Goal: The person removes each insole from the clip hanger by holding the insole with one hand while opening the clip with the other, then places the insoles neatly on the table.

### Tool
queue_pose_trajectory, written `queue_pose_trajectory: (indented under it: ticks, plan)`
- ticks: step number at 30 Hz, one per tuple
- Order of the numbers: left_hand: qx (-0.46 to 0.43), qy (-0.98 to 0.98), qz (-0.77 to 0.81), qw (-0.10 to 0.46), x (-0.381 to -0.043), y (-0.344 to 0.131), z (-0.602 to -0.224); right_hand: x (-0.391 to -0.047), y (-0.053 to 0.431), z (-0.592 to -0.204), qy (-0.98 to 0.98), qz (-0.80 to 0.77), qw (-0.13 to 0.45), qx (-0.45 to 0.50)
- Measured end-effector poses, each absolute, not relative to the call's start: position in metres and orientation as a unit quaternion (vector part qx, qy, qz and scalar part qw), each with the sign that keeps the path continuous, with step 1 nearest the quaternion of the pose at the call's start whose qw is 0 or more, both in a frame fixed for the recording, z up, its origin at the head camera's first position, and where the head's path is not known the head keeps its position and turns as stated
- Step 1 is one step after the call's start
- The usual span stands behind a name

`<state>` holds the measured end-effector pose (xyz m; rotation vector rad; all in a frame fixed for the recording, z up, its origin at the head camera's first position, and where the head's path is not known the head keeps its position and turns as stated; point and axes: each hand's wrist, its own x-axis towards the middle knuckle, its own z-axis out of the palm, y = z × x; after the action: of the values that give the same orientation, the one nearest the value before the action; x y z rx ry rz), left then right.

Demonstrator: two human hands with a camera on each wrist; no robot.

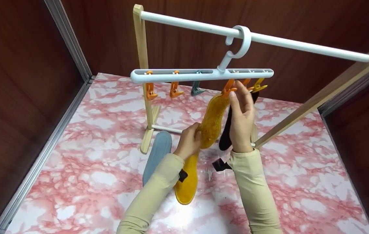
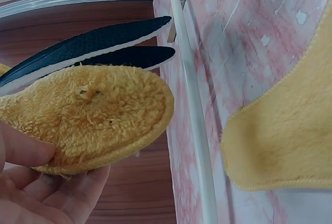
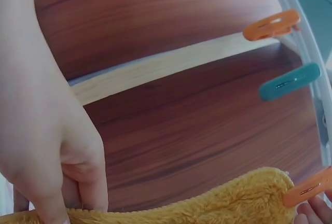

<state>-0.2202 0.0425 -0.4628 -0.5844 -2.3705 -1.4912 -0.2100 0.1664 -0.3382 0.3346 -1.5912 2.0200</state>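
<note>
A fuzzy mustard-yellow insole (image 1: 213, 123) hangs from an orange clip (image 1: 228, 89) on the white clip hanger (image 1: 184, 76). My left hand (image 1: 189, 141) holds it near its lower part, thumb on one face and fingers behind, as the left wrist view shows. With curled thumb and finger, my right hand (image 1: 243, 113) pinches the orange clip at the insole's upper end. In the right wrist view this clip (image 3: 308, 187) bites the insole's edge, the right fingertips (image 3: 315, 211) beside it. Behind hang two dark insoles (image 2: 129, 55), partly hidden by the right hand in the head view.
A second yellow insole (image 1: 187, 182) and a grey-blue insole (image 1: 159, 154) lie on the pink marbled surface (image 1: 301, 182). The hanger hooks over a white rod (image 1: 301, 44) between wooden posts (image 1: 317, 97). Two orange clips (image 1: 175, 89) and a teal clip (image 1: 197, 88) hang at left.
</note>
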Motion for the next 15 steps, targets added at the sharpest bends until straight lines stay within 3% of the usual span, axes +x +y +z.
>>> queue_pose_trajectory:
  ticks: [15]
  plan:
    - [-0.212,-0.827,-0.508,0.116,-0.2114,0.0375,-0.4612,-0.2194,0.1769,-0.3366,-0.624,0.744,0.209,0.120]
